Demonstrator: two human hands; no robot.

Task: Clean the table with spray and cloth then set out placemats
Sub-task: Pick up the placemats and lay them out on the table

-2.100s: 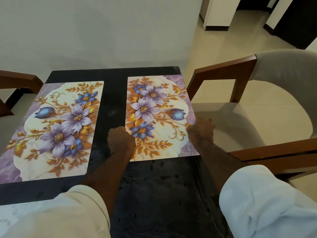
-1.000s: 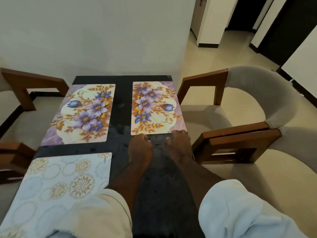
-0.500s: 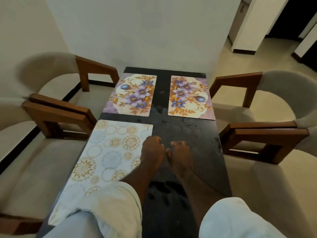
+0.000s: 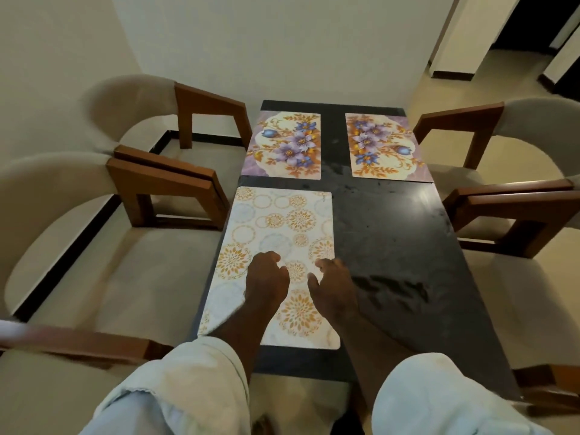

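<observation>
A dark stone table [image 4: 392, 246] carries three placemats. Two floral mats lie at the far end, one on the left [image 4: 284, 146] and one on the right [image 4: 384, 146]. A white mat with gold circle patterns [image 4: 276, 221] lies near me on the left half. Both my hands are over its near part. My left hand [image 4: 266, 277] is near the mat's middle with loosely curled fingers and nothing in them. My right hand [image 4: 334, 284] is at the mat's right edge, its fingertips over the mat. Whether either hand touches the mat is unclear.
Padded chairs with wooden arms flank the table: two on the left [image 4: 62, 215] [image 4: 141, 114] and two on the right [image 4: 518, 215] [image 4: 518, 130]. A wall closes the far end. The table's near right half is bare and smeared. A doorway [image 4: 518, 32] opens at the upper right.
My hands left the far right floral mat, drew back along the table and shifted left onto the circle-pattern mat. The view pulled back, bringing that mat and the left chairs into sight.
</observation>
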